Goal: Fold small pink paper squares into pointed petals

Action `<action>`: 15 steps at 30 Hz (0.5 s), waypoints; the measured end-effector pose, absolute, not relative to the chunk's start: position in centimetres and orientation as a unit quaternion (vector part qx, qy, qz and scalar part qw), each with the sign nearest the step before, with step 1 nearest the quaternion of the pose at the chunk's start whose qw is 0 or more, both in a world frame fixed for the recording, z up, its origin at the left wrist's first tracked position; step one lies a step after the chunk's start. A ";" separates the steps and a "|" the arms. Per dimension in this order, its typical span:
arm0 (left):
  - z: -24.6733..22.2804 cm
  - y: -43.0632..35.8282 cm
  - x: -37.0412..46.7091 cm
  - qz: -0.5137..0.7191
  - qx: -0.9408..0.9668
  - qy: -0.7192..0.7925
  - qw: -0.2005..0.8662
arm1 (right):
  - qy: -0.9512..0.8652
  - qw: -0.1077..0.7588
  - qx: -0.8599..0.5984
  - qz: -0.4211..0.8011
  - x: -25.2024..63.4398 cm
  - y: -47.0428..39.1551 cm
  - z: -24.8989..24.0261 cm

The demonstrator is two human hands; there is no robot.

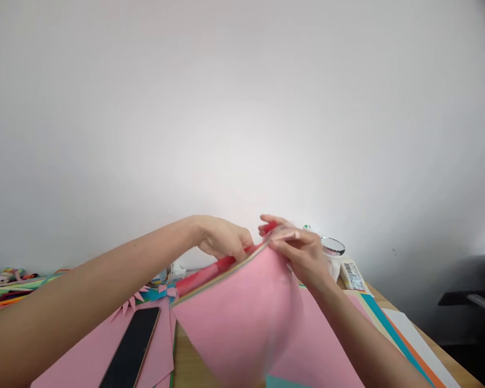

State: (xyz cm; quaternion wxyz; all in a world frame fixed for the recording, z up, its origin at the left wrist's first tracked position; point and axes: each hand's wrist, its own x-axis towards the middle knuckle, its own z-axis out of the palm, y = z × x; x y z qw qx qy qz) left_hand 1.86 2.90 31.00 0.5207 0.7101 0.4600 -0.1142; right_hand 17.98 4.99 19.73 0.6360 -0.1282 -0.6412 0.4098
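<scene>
A pack of coloured paper (pixel 234 318), pink in front and red at the back, is held up tilted above the table; its lower part is blurred by motion. Thin edges of other colours show along its top, and a clear plastic flap (pixel 286 235) sticks up at the upper right corner. My left hand (pixel 226 240) is curled over the top edge, its fingertips tucked between the red and pink sides and partly hidden. With thumb and fingers, my right hand (pixel 301 250) pinches the upper right corner, the fingers behind blurred over something red.
A black phone (pixel 131 347) lies on pink sheets (pixel 84 345) at the left, near pink pointed cut-outs (pixel 129 303). Colourful pipe cleaners (pixel 12 288) lie far left. Coloured sheets (pixel 404 328) fan out at the right; a round-rimmed object (pixel 332 246) and a packet (pixel 353 276) stand behind.
</scene>
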 end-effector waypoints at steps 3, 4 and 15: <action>32.4 3.6 0.5 -0.078 0.736 0.480 0.471 | -0.661 0.652 -0.097 0.358 16.0 6.9 22.5; 33.0 3.7 0.2 -0.066 0.742 0.483 0.460 | -0.667 0.658 -0.081 0.340 15.6 7.4 23.2; 19.6 -5.3 -1.6 0.057 0.888 0.432 0.147 | -0.774 0.523 -0.134 0.331 19.4 -0.2 12.3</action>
